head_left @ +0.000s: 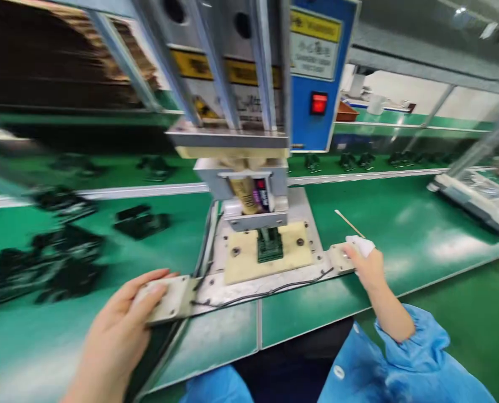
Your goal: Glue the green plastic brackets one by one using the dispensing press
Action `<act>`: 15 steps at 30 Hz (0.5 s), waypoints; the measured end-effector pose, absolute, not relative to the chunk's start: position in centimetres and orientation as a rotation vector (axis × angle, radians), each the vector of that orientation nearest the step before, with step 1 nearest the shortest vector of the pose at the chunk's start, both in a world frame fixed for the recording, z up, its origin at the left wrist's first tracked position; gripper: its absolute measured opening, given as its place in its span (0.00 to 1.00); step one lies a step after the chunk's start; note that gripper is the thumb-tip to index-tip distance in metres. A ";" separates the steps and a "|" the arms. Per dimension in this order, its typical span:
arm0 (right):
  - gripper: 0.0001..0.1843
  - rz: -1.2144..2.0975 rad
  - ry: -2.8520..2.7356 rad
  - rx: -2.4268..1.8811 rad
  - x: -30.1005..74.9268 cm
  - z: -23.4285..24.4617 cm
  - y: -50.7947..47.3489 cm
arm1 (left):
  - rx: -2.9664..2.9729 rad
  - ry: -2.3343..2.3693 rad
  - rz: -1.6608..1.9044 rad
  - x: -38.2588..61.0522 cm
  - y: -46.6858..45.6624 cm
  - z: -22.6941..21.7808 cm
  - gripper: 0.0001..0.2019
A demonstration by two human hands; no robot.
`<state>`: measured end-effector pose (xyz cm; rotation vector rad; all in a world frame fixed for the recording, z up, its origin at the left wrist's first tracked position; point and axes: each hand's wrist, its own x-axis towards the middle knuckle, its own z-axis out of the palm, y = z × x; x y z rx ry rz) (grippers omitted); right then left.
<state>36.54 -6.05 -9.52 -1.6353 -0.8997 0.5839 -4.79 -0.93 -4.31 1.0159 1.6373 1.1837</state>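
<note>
My left hand (123,322) lies flat with its fingers stretched over the left button box (172,296) of a small press. My right hand (366,264), with white tape on a fingertip, rests on the right button box (337,256); its fingers are bent over it and hold nothing I can see. Between the two boxes, a dark green part (269,247) sits in a cream fixture block (266,253) on the metal base plate. The press head (249,190) hangs just above the part, under the blue and grey machine (316,73).
Several black parts (65,240) lie blurred on the green mat at left. A thin wooden stick (349,223) lies right of the press. More black parts (358,160) sit on the far conveyor. A scale-like device (471,196) stands at right.
</note>
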 end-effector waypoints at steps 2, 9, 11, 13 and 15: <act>0.37 0.580 -0.864 -1.648 36.9 -10.0 -6.1 | 0.896 1.547 1.212 -5.4 -0.9 -4.9 0.33; 0.40 0.566 -0.826 -1.676 37.0 -10.0 -6.5 | 0.854 1.500 1.231 -4.9 -1.0 -4.7 0.32; 0.39 0.559 -0.823 -1.688 37.0 -9.8 -6.5 | 0.832 1.485 1.229 -4.9 -1.2 -4.6 0.32; 0.39 0.552 -0.812 -1.699 36.9 -9.6 -6.5 | 0.821 1.481 1.228 -4.8 -1.2 -4.6 0.32; 0.38 0.546 -0.806 -1.697 36.8 -9.5 -6.6 | 0.823 1.492 1.231 -4.6 -1.2 -4.5 0.31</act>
